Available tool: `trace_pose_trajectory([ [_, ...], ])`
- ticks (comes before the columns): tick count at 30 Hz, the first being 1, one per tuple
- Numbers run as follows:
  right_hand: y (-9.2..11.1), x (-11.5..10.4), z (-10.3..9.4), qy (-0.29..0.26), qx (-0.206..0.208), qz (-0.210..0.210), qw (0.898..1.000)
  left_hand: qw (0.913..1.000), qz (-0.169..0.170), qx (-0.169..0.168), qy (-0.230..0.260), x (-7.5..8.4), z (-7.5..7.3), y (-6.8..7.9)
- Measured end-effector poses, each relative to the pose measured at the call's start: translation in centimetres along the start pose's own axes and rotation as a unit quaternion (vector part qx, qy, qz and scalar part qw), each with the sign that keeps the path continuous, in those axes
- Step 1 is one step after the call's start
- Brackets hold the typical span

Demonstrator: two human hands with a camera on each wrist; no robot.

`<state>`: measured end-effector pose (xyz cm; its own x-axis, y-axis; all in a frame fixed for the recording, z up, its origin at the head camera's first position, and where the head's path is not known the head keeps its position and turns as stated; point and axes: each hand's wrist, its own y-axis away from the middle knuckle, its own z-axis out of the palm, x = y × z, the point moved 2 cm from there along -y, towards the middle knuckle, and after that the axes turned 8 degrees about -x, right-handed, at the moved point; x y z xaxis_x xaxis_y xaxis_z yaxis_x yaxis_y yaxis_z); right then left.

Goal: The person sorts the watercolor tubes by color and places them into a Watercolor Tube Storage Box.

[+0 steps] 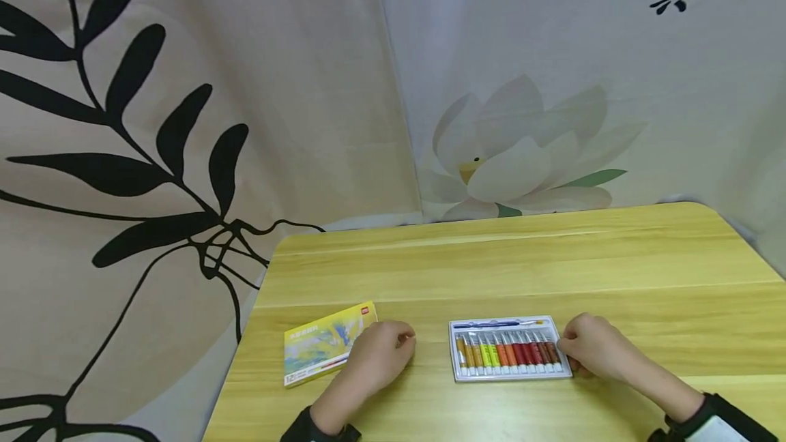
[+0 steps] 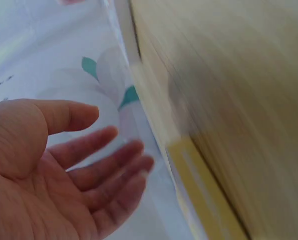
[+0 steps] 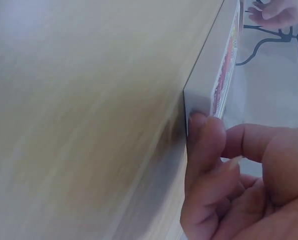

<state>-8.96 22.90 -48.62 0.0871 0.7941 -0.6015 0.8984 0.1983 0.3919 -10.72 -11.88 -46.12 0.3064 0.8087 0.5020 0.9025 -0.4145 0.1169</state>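
A white plastic tray [image 1: 514,378] lies on the table with a row of paint tubes [image 1: 508,355] running from yellow through red to brown. A blue-handled paintbrush [image 1: 500,324] lies along the tray's far side. My right hand [image 1: 598,348] pinches the tray's right end between thumb and fingers; the right wrist view has the fingertips at the white corner [image 3: 197,102]. To the left is a flat yellow paint box [image 1: 328,343] with a painted picture on its lid. My left hand [image 1: 382,353] overlaps its right end, and the left wrist view shows the fingers relaxed with nothing in them.
The wooden table [image 1: 522,258] has a rounded far right corner. Behind it hangs a pale curtain [image 1: 319,87] printed with dark leaves and a white lotus [image 1: 522,162]. Bare wood separates the box and the tray.
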Motion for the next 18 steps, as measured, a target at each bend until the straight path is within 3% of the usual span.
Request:
trace_pose_trajectory([
  [4,0.0,0.6,-0.4,-0.004,0.001,0.001,1.000,0.9984,-0.002,0.043,-0.037,-1.7,-1.2,1.1],
  [6,0.0,0.9,-0.6,-0.004,0.004,0.001,1.000,0.9972,-0.017,0.049,-0.055,-2.7,-1.8,1.7],
  [11,0.0,1.5,-1.1,-0.001,0.008,0.005,1.000,0.9903,-0.114,0.025,-0.075,-6.0,-3.0,3.0],
  [18,0.0,2.6,-2.0,-0.013,0.010,0.011,1.000,0.9672,-0.235,0.015,-0.095,-9.4,-4.4,4.5],
])
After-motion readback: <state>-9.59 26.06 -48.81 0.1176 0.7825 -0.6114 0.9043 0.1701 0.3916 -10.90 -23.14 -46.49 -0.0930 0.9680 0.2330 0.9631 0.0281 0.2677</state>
